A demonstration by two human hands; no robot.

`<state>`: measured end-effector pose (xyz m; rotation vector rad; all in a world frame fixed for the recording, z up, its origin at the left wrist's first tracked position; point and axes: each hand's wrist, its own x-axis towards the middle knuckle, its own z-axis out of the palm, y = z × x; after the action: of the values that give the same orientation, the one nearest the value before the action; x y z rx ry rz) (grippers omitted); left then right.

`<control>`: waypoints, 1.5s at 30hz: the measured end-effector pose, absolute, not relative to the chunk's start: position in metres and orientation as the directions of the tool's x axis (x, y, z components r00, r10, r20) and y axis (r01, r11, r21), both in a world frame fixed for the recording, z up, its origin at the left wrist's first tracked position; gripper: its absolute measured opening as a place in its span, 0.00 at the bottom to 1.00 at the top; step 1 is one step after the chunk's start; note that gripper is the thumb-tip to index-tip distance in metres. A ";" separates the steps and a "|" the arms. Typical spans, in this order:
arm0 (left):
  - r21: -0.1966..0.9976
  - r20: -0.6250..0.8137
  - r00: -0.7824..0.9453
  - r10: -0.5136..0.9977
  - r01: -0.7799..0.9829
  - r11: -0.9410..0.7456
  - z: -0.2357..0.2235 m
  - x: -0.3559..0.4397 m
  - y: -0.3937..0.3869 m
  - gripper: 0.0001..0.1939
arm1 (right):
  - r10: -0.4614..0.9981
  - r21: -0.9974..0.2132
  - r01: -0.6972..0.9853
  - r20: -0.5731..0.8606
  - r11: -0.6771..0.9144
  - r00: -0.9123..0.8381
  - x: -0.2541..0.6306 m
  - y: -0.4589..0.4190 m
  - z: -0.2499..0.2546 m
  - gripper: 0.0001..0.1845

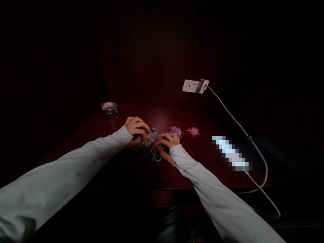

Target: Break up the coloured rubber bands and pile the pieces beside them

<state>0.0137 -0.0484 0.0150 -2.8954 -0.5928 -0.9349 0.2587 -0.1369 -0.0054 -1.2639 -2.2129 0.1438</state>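
Observation:
My left hand (136, 129) curves down over the far side of a loose pile of small coloured elastic bands (149, 144), its fingertips among them. My right hand (167, 141), with a ring on one finger, rests at the pile's right side, fingers reaching in. Whether either hand pinches a band is hidden. Two small tangled clumps lie to the right: a purple one (175, 131) and a pink one (193, 131). Long pale sleeves cover both my arms.
A round transparent jar (109, 107) with pink contents stands at the far left of the dark red wooden table (162, 179). A pixelated device (230, 152) lies to the right, its white cable (243, 130) running up to a wall socket (194, 86).

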 end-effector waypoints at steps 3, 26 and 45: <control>0.098 0.532 0.783 0.323 0.322 -0.942 0.014 0.013 -0.047 0.13 | 0.803 -0.332 0.757 0.438 0.563 -0.405 0.259 -0.137 -0.008 0.14; -0.035 0.465 0.854 0.234 0.282 -0.959 0.000 0.019 -0.044 0.05 | 0.819 -0.348 0.765 0.422 0.542 -0.389 0.256 -0.138 -0.006 0.12; -0.040 0.509 0.827 0.239 0.300 -0.953 -0.005 0.025 -0.040 0.08 | 0.810 -0.368 0.744 0.437 0.558 -0.391 0.258 -0.133 -0.011 0.14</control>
<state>0.0250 -0.0395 -0.0054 -2.8897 -0.4277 -0.7809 0.2581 -0.1325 -0.0112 -1.2430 -2.2150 0.1487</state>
